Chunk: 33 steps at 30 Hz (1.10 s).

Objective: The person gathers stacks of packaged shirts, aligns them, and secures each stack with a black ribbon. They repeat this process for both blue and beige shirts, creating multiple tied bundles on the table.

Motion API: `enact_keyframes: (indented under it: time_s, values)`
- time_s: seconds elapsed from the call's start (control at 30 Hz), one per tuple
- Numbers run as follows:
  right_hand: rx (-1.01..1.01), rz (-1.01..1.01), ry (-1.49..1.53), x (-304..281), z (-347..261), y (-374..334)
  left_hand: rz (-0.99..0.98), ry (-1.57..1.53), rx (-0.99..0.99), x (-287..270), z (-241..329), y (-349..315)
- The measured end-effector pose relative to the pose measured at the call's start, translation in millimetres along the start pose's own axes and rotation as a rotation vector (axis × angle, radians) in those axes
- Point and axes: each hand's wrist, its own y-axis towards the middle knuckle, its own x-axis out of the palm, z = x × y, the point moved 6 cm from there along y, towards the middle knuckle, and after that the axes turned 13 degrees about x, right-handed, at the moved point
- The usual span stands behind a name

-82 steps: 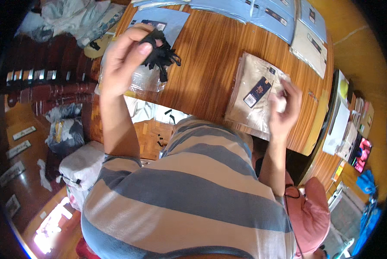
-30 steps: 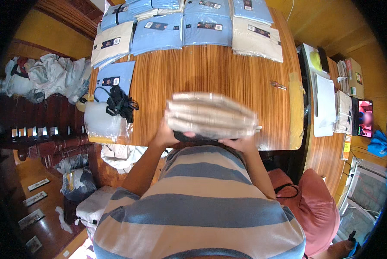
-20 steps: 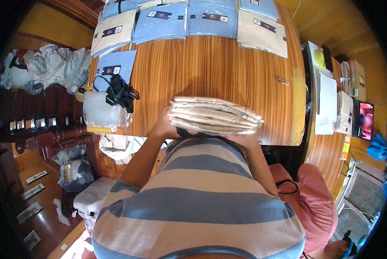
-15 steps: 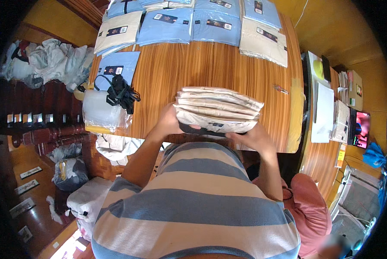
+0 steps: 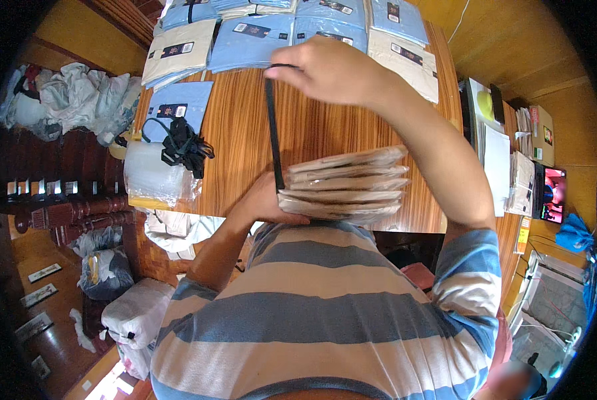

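Note:
Against the table's near edge stands a stack of cream folded garments in clear plastic (image 5: pixel 345 190), its layered edges facing up. My left hand (image 5: pixel 265 202) grips the left end of the stack, closed round it. From that end a black strap (image 5: pixel 272 127) runs taut up to my right hand (image 5: pixel 332 70), which pinches its far end above the table. My right arm arches over the stack's right side. The strap's lower end is hidden by the stack and my left hand.
Packs of blue garments (image 5: pixel 248 50) and cream garments (image 5: pixel 405 70) line the table's far side. At the left lie a tangle of black straps (image 5: pixel 186 148), a single blue pack (image 5: pixel 195 93) and clear plastic bags (image 5: pixel 155 170). Another person (image 5: pixel 515 383) is at the lower right.
My right hand has left the stack's right end and risen far forward, drawing the strap out. The stack has tilted, and my left hand stays on it.

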Motion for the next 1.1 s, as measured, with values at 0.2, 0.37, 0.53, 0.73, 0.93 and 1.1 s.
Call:
enact_keyframes:
  time_s: [0.2,0.37,0.53,0.73,0.93,1.1]
  values:
    - [0.247,-0.454,0.172,91,157,-131,0.026,0.03,-0.086,2,-9,-23]
    - [1.083,0.082,0.929,202,176,-349,0.105,0.071,-0.169,11,-9,-30]
    - [0.795,0.318,0.931,218,105,-379,-0.011,0.151,-0.273,20,-6,-25]
    - [0.571,0.394,0.623,188,67,-351,0.174,0.07,-0.196,35,-29,-25]
    - [0.748,0.493,0.45,164,65,-286,0.554,-0.002,-0.255,15,-30,16]
    - [1.2,0.136,0.627,139,84,-238,0.3,-0.263,-0.696,-28,-57,44]
